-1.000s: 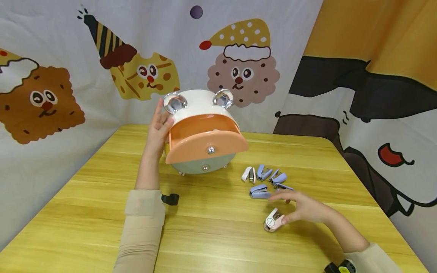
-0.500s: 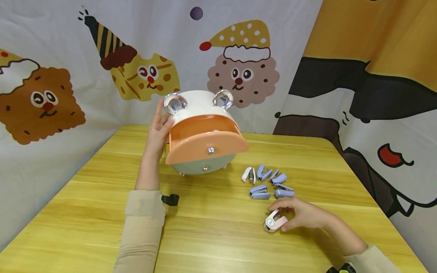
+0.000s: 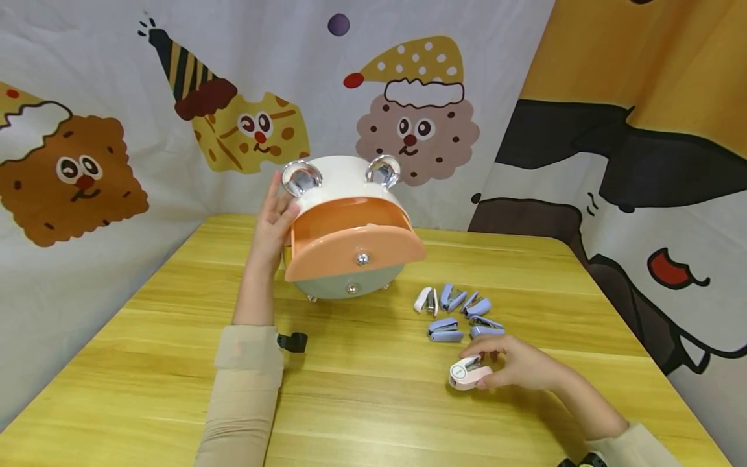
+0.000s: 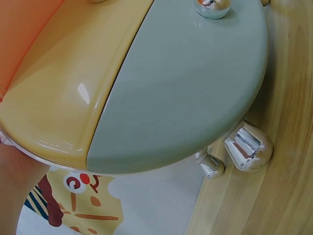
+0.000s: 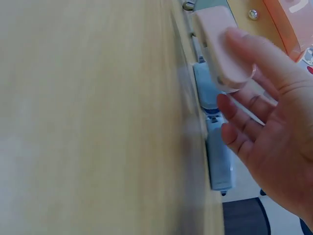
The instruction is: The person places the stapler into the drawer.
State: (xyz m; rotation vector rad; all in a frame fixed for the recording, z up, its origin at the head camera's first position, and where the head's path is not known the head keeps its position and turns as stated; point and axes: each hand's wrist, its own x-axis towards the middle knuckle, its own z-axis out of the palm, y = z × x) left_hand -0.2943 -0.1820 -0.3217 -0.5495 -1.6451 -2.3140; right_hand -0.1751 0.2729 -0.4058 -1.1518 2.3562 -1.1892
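Observation:
My left hand (image 3: 273, 227) rests against the left side of a small frog-like drawer box (image 3: 341, 172), its fingers extended upward and the thumb at the front edge. The box's orange top drawer (image 3: 356, 253) stands pulled out. Below it, the yellow drawer (image 4: 63, 93) and green drawer (image 4: 181, 88) are closed in the left wrist view. My right hand (image 3: 522, 366) pinches a pink-and-white mini stapler (image 3: 469, 374) between thumb and fingers, low over the table's front right. The right wrist view shows the thumb on the stapler's pink face (image 5: 220, 44).
Several mini staplers lie between the box and my right hand: a white stapler (image 3: 426, 300) and lilac ones, such as this near lilac stapler (image 3: 445, 331). The wooden table (image 3: 362, 415) meets a cartoon-printed curtain (image 3: 327, 97) behind and at the sides.
My right hand has closed its fingers and thumb round the pink-and-white stapler and shifted it slightly. It moved back from the lilac staplers. The left hand and box stay put.

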